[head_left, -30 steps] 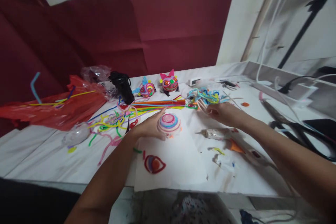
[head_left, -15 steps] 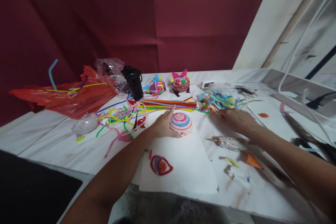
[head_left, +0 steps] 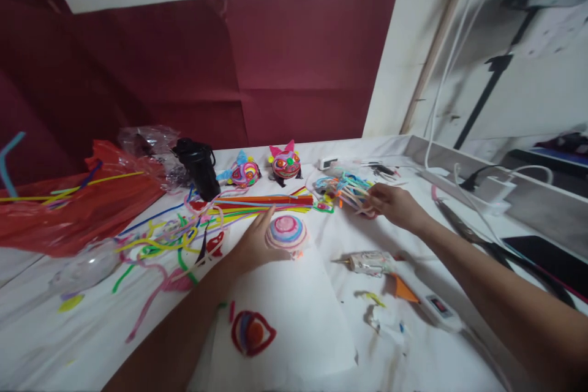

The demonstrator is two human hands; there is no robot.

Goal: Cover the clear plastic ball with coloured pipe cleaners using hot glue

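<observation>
My left hand [head_left: 255, 239] curves round the left side of a small dome [head_left: 286, 231] coiled in pink, blue and white rings. It stands at the top of a white sheet of paper [head_left: 294, 318]. Lower on that sheet lies an eye shape [head_left: 252, 332] with a dark red outline and an orange centre. Over on the right, my right hand [head_left: 390, 202] has its fingers closed on pale fuzzy pipe cleaners [head_left: 356, 196] at the edge of a tangled, mostly blue pile. Its fingertips are partly hidden among the strands.
A hot glue gun [head_left: 372, 263] lies below my right hand, with scissors [head_left: 473, 236] farther right. Straight pipe cleaners [head_left: 266, 202] run behind the dome. Two decorated animal heads [head_left: 285, 165] [head_left: 245, 173] and a black bottle [head_left: 198, 168] stand at the back. A red plastic bag [head_left: 114, 171] lies left.
The camera view has swung right and tilted up. My right hand has drawn some pale pipe cleaners toward the right side of the pile. My left hand stays at the dome.
</observation>
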